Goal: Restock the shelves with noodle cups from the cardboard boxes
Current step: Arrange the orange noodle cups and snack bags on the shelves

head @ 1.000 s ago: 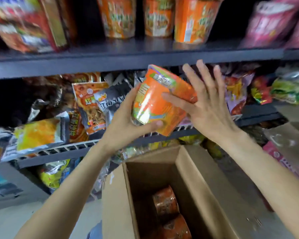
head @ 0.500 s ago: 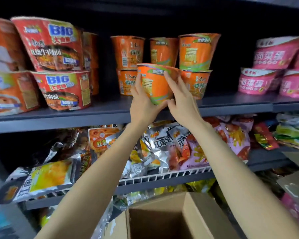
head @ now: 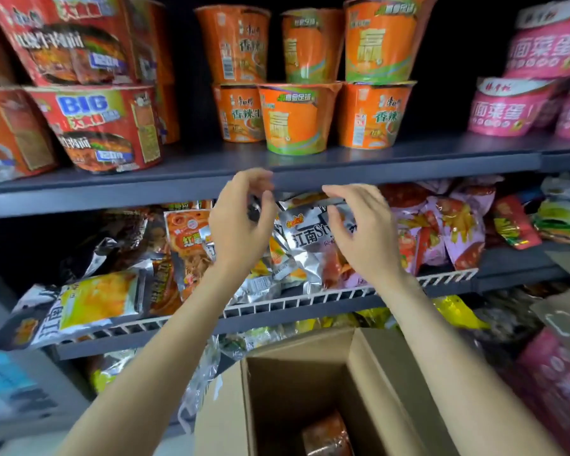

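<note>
An orange noodle cup (head: 296,118) stands upright at the front of the dark shelf (head: 408,156), among several other orange cups stacked two high. My left hand (head: 241,225) and my right hand (head: 359,232) hover below the shelf edge, a little apart, fingers loosely curled and holding nothing. An open cardboard box (head: 369,366) sits below, with a wrapped noodle cup (head: 326,436) visible in its bottom.
Large red BIG noodle bowls (head: 102,126) fill the shelf's left, pink bowls (head: 507,106) its right. The lower shelf holds foil snack bags (head: 310,245) behind a white rail (head: 277,304). Another box flap (head: 566,311) shows at right.
The orange cup went from both hands onto the shelf front. Both hands have let go and dropped below the shelf edge.
</note>
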